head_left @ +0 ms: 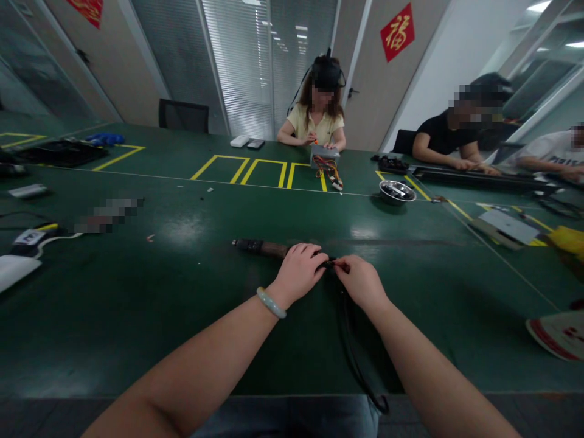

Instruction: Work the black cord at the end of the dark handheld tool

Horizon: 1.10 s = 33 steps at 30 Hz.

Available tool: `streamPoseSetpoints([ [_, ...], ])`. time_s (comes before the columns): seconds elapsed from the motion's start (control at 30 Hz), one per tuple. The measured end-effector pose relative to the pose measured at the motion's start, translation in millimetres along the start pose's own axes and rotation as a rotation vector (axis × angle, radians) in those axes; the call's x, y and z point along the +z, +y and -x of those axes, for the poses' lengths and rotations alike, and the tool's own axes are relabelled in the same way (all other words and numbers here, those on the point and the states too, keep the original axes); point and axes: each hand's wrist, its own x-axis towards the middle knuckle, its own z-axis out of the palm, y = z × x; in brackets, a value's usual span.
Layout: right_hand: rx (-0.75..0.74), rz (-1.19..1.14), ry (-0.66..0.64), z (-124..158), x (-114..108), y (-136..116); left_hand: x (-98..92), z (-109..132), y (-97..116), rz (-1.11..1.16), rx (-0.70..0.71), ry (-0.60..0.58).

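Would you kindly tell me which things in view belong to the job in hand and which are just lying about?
Job in hand:
- dark tool, held by the left hand, the right hand pinching at its end
- black cable

Apparently just lying about:
- metal bowl
- blue bundle
- yellow item, right

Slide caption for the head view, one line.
Left hand on a dark cylindrical tool, right hand at its end, black cable trailing across the green table.

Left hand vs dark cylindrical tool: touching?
Touching. The head view shows the left hand draped over one end of the dark cylindrical tool, fingers curled across it with no visible gap.
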Motion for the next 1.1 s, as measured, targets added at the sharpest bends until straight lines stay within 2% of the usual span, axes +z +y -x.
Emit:
streamPoseSetpoints([
  [0.67, -0.036, 0.031, 0.091, 3.3, 6.4, -7.7, 7.4, -8.7, 2.8, 0.045, -0.077, 0.019],
  [1.1, -0.046, 0.043, 0.056, -1.6, 11.1, -7.2, 8.4, -8.9, 4.0, 0.026, -0.095, 0.023],
])
